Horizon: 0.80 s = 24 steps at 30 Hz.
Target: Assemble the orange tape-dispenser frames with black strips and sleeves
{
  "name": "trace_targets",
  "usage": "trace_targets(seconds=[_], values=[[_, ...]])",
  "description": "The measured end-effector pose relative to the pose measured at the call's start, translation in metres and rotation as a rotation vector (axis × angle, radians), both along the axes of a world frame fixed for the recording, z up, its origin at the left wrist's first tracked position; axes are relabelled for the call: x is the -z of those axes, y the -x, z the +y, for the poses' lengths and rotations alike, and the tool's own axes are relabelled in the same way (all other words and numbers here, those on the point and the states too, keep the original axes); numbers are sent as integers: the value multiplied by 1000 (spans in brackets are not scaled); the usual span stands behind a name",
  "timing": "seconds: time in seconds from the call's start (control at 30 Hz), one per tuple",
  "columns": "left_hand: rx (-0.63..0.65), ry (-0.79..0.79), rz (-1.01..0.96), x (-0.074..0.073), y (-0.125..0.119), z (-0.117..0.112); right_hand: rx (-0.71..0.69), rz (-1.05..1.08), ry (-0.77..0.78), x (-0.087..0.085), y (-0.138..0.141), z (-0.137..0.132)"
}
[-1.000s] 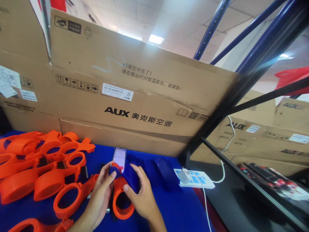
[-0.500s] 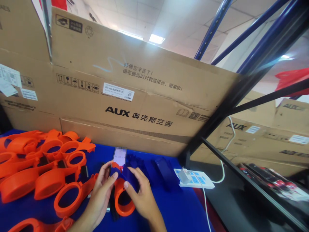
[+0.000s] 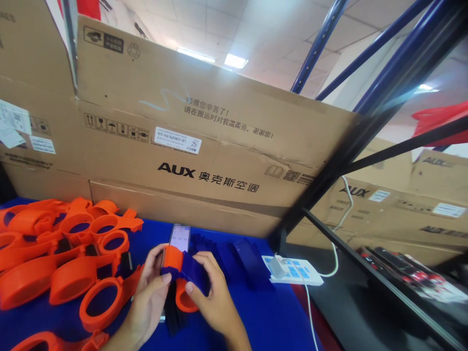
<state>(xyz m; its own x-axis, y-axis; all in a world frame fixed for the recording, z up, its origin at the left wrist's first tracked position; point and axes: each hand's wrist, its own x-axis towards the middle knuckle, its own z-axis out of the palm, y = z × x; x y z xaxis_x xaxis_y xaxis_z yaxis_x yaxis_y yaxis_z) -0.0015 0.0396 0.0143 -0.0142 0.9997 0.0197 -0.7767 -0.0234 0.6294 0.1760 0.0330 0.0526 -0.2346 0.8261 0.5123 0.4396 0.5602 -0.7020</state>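
My left hand (image 3: 150, 292) is closed around an orange plastic part (image 3: 173, 257), its thumb pressing on the near side. A dark blue plastic piece (image 3: 195, 273) is pinched between the thumb and fingers of my right hand (image 3: 217, 295). The two parts touch each other in front of me; whether they are joined I cannot tell. Below them shows an orange ring (image 3: 185, 296), partly covered by my right thumb; its link to the held orange part is hidden. Right behind my hands, a phone (image 3: 180, 237) with a running timer leans upright.
Many orange ring-shaped parts (image 3: 98, 302) lie across the left of the blue tabletop (image 3: 263, 312). Several dark blue pieces (image 3: 248, 261) lie at the right, beside a white power strip (image 3: 292, 270) with a cable. A large cardboard box (image 3: 219, 156) stands behind; a dark metal frame (image 3: 321, 180) slants at right.
The orange part between my hands has turned, and more of its broad face shows. The ring below appears smaller and more covered. Both hands stay close together.
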Motion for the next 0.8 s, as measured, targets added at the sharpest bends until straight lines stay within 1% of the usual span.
trace_targets(seconds=[0.1, 0.2, 0.33, 0.4, 0.5, 0.63, 0.8], values=[[-1, -30, -50, 0, 1, -2, 71, -43, -43, 1, 1, -3], [24, -37, -75, -3, 0, -4, 94, -124, -118, 3, 1, -2], [41, -7, -21, -9, -2, -4, 141, -259, -249, 9, 0, 1], [12, 10, 34, -10, -2, -3, 146, -326, -306, 12, 1, 1], [-67, -5, 122, -11, -2, -4, 144, -398, -404, 13, 3, -1], [-123, -27, 174, -15, -3, -9, 143, -413, -517, 12, 5, -3], [-113, -63, 202, -18, -1, -12, 156, -392, -586, 11, 5, -5]])
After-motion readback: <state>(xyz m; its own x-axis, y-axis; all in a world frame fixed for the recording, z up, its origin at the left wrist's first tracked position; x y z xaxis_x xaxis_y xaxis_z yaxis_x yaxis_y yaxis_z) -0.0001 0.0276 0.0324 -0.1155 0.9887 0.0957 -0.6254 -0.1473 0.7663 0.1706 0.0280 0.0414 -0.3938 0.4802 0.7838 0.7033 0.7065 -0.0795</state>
